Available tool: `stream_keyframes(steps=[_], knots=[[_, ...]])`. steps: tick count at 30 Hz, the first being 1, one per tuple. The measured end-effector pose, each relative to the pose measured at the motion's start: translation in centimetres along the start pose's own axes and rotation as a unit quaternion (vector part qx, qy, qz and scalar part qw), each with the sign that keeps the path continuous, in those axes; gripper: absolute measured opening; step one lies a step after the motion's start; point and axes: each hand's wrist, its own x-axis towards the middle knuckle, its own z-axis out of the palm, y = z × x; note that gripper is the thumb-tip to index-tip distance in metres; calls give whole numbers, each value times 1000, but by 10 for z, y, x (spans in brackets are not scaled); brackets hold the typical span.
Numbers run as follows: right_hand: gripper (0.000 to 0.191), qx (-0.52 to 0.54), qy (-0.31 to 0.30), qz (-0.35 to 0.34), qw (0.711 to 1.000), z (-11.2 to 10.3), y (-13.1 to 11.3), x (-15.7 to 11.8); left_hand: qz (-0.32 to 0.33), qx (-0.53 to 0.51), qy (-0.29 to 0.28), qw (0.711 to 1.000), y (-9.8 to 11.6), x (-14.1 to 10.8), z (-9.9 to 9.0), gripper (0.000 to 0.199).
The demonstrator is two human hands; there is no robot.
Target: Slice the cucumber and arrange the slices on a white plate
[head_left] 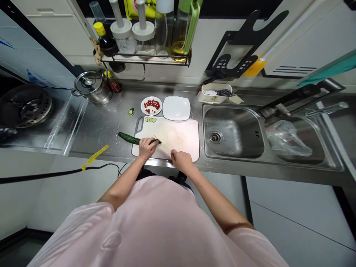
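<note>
The left hand point(148, 148) is closed around the cucumber point(128, 138), gripping it near its right end; the dark green length sticks out past the left edge of the cutting board point(187, 135) and over the steel desk point(97, 126). The right hand point(182, 162) grasps the knife point(165, 144) at the board's near edge — its pale blade slants up and left, the tip beside the left fingers. Whether the blade touches the cucumber is hard to tell.

A short row of cucumber slices point(150, 119) lies at the board's far left — just beyond it stand a round plate point(142, 103) of chopped red and pale pieces and a square white plate point(176, 108), side by side.
</note>
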Motion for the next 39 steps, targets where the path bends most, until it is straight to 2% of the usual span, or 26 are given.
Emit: stream_keyframes(steps=[14, 23, 39], knots=[[22, -10, -1, -10, 1000, 11, -4, -1, -5, 2, 14, 1000, 5, -3, 1, 24], [21, -20, -26, -7, 999, 6, -8, 0, -14, 7, 3, 1000, 9, -3, -1, 24], [18, -3, -4, -14, 1000, 8, -15, 12, -7, 2, 1, 1000, 8, -5, 0, 25]])
